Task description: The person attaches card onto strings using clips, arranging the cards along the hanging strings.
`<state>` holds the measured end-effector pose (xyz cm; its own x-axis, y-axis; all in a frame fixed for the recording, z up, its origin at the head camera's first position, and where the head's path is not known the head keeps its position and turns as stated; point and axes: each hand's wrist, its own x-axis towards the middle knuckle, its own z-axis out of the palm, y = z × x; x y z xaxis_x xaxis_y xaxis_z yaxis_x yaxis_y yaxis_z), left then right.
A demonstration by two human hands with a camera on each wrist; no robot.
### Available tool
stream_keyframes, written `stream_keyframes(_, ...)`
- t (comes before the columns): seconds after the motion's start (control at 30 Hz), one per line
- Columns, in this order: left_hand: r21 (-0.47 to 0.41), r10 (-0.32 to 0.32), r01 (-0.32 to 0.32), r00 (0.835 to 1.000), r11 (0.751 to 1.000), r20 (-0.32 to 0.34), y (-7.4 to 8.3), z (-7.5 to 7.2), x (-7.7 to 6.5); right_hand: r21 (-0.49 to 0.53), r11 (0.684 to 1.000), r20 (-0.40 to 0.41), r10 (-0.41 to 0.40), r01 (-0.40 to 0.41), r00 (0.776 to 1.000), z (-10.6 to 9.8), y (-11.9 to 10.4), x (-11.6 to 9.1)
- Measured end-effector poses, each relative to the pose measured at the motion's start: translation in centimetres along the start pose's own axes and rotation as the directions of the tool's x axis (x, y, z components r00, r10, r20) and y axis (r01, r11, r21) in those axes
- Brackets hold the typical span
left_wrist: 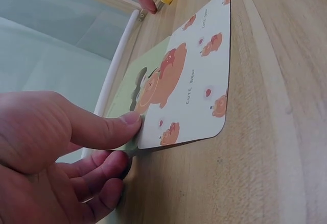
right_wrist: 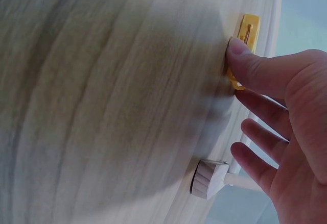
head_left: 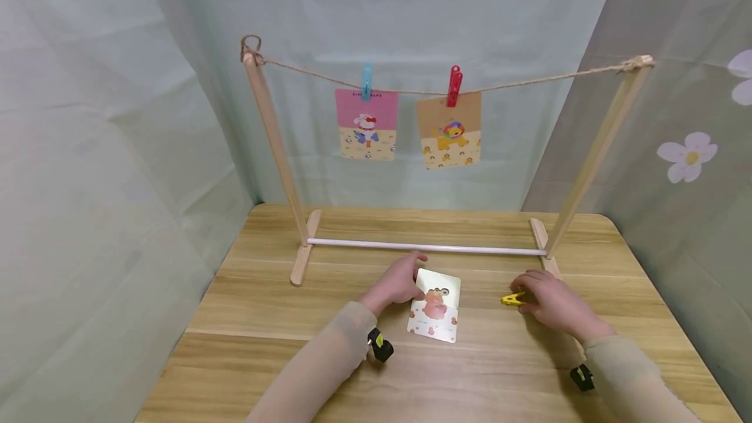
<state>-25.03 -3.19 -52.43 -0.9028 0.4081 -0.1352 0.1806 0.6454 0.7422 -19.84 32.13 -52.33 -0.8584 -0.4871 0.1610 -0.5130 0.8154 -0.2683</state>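
A bear card with a pale green top and white lower part is held at its left edge by my left hand. In the left wrist view the thumb lies on the card's face, with fingers curled beneath its edge. The card is slightly raised off the wood at that side. To the right, my right hand pinches a yellow clothespin close over the table. The right wrist view shows the thumb against the clothespin and the lower fingers spread loosely.
Behind the hands stands a wooden frame with a white bar and a twine line. A blue clothespin holds a rabbit card there, and a red clothespin holds a lion card. Beneath is a wooden table.
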Motion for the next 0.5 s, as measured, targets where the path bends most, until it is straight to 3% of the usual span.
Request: stream_keyframes(0.5, -0.117, 0.017, -0.022, 0.999, 0.993, -0.042, -0.17, -0.39, -0.27, -0.024, 1.000, 0.005, -0.012, 0.012, 1.000, -0.59, -0.04, -0.29)
